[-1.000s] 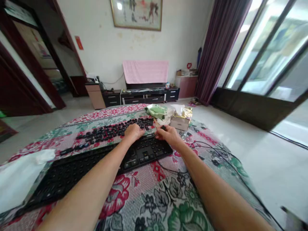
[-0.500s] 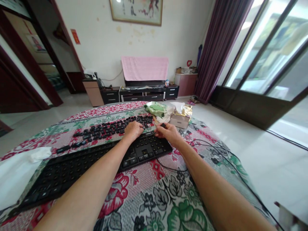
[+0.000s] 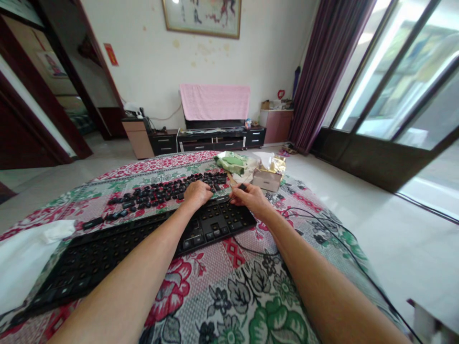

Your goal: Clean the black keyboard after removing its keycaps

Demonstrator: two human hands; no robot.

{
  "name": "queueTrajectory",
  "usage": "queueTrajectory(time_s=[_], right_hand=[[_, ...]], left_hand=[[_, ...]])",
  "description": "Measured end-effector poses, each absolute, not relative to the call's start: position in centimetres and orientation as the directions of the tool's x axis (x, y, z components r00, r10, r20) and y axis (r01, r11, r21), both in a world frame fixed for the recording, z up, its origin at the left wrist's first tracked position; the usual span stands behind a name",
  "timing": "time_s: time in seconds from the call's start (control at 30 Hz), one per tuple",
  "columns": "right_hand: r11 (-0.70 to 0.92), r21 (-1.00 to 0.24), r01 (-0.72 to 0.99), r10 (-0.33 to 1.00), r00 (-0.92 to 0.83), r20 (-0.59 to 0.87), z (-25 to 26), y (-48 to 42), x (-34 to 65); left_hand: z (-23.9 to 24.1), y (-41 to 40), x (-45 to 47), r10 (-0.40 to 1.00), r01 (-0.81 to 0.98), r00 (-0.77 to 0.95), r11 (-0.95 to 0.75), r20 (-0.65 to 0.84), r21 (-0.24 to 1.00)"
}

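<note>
Keyboard (image 3: 118,243) lying across tablecloth (image 3: 258,272), partly under my left forearm, many key sockets showing bare. Loose black keycaps (image 3: 161,192) sitting scattered just beyond. Right hand (image 3: 249,197) pinching small black piece (image 3: 243,187), fingers nearly closed. Left hand (image 3: 198,193) curling inward near keyboard's far edge; can't tell if gripping anything. Piece probably handling light, stiff, slick; wanting pinch on opposite sides. Keyboard likely being rigid, lightish; best holding by frame edges.

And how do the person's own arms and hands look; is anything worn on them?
The left arm and right arm are bare where they show, with no sleeve, watch or bracelet. The left hand and right hand wear no gloves; no ring can be made out.
</note>
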State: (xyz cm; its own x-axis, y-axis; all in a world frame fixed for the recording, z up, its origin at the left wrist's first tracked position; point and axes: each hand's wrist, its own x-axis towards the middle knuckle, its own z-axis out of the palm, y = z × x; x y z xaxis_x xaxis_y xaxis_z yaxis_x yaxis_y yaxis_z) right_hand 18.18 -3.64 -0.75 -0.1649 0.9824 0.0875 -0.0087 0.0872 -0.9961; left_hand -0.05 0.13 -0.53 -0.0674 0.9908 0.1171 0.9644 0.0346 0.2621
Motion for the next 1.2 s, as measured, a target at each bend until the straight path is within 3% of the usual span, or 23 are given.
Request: queueTrajectory(time_s=[0.33,0.5,0.77,0.93,1.2], right_hand=[[0.079,-0.997,-0.018,0.983,-0.165,0.08,-0.8,-3.5,18.2],[0.079,-0.997,0.014,0.983,-0.166,0.076,-0.7,-3.8,18.1],[0.097,-0.991,0.093,0.97,-0.23,0.074,-0.3,-3.8,18.6],[0.111,-0.983,0.143,0.927,-0.372,0.05,1.7,-5.3,19.4],[0.192,-0.907,0.376,0.941,-0.333,0.061,2.4,-7.5,19.5]], left_hand=[[2.3,-1.9,-5.5,0.967,0.955,-0.116,0.047,0.225,0.293],[1.9,-5.5,-6.1,0.992,0.96,-0.049,0.014,0.117,0.28],[1.4,-8.8,-5.0,0.952,0.918,0.301,-0.273,-0.054,0.289],[0.8,-9.1,-5.3,0.935,0.927,0.322,-0.279,-0.148,0.252],[0.4,-9.4,-5.0,0.945,0.94,0.285,-0.243,-0.159,0.239]])
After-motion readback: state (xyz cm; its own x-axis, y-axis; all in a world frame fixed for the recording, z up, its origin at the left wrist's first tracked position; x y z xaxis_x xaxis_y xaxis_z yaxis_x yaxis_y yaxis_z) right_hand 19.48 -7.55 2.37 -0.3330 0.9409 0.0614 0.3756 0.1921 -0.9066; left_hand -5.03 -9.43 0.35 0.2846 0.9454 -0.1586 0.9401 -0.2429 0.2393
